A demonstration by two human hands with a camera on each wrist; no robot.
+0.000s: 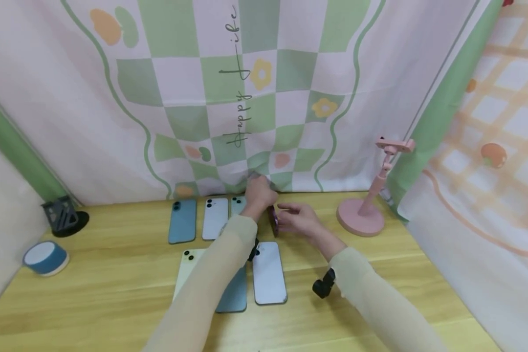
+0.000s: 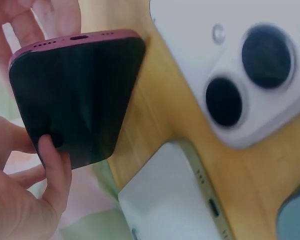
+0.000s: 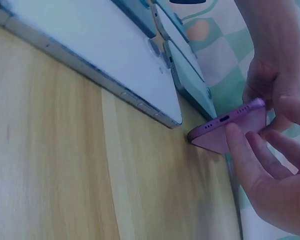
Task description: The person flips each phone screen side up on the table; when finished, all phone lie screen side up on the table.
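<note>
Pinching the red phone (image 2: 80, 100) by its far end, the left hand (image 1: 260, 193) holds it on edge near the rear of the table (image 1: 114, 288); the right hand (image 1: 302, 220), loosely spread, seems touching its back. Likely rigid, slippery, fragile, it is best gripped by side edges.

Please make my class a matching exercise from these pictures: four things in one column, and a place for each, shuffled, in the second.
Things
1. Pink stand
2. Purple-pink phone
3. Checked cloth reading "Happy Life"
4. Blue-sided cylinder with a pale top

Places
A. Hanging behind the table
B. On the table, toward its left edge
C. Held in the left hand
D. Standing on the table, toward its right side

Right pairs: 1-D, 2-C, 3-A, 4-B
</note>
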